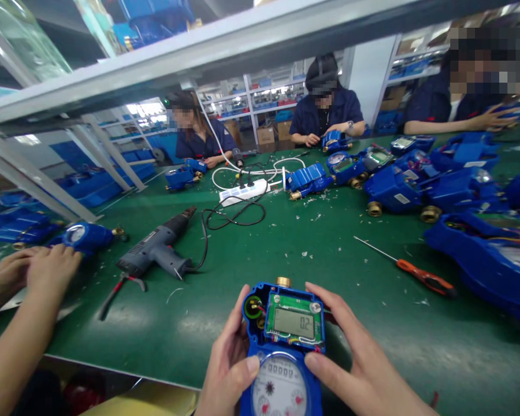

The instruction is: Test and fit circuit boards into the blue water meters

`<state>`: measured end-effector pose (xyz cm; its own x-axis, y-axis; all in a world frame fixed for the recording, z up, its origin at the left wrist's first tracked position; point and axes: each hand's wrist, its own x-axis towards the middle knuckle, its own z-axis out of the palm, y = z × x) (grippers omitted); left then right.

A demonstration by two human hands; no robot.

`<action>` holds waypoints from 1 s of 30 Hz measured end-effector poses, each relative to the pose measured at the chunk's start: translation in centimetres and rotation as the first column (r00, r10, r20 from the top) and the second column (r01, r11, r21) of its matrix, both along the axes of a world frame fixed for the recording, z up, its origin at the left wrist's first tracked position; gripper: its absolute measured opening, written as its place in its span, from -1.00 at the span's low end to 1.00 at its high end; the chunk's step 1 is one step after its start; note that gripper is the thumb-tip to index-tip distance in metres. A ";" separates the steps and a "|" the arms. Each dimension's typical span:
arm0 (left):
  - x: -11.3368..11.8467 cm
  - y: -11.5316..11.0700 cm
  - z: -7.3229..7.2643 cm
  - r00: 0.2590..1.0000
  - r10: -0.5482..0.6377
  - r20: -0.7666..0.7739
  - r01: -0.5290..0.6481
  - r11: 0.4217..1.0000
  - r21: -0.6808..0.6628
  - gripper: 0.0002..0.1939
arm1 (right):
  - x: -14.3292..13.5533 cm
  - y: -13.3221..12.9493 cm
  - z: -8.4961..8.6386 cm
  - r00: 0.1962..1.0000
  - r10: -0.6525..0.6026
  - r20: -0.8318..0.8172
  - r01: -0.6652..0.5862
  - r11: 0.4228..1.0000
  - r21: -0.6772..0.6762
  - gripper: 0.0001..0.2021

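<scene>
A blue water meter (281, 355) is held up at the bottom middle, its dial toward me and a brass fitting at its far end. Its upper housing lies uncovered, showing a green circuit board with a small LCD (293, 322) that reads about 0.2. Wires run beside the board. My left hand (227, 361) grips the meter's left side, thumb by the dial. Wrapped round the right side is my right hand (351, 352), its thumb near the dial's upper right edge. The undersides of both hands are hidden.
A grey heat gun (158, 245) and red-handled pliers (120, 289) lie left; an orange screwdriver (424, 277) lies right. Several blue meters (394, 188) crowd the right side. A white power strip (245, 192) with cords sits mid-table. Co-workers' hands (54, 268) work at left and across.
</scene>
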<state>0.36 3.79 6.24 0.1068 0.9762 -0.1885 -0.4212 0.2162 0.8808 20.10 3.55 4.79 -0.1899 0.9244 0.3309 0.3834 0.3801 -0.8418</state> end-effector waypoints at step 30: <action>0.8 -0.4 0.1 0.998 0.019 -0.067 -0.017 0.999 0.029 -0.17 | 0.5 0.4 2.5 0.910 -0.071 0.409 -0.138 0.877 0.460 -0.64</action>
